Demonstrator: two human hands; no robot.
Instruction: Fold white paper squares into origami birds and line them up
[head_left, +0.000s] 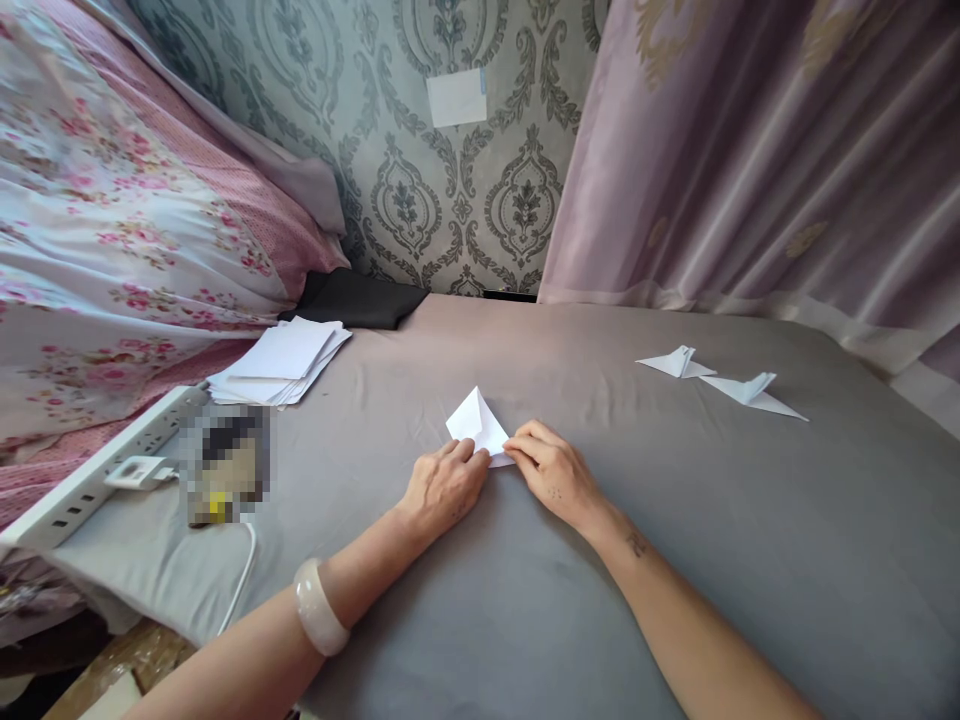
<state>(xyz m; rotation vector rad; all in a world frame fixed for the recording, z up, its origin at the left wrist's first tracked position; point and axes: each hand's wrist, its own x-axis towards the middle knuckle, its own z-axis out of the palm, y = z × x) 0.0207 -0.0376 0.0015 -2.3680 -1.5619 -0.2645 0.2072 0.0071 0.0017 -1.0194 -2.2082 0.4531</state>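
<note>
Seemingly for steadiness, the folded paper (469, 414) is pressed by the left hand (448, 484), whose closure cannot be told; its right corner is pinched by the right hand (553, 472).

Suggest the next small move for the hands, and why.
Probably press the folded paper flat at its right corner with the right hand: that hand already grips the corner, while the left hand rests on the paper's near side, apparently steadying it.

A home interior; ornate wallpaper (405, 195); mauve curtain (675, 190) (gold-patterned); flowered fabric (127, 200); white power strip (97, 475).
</note>
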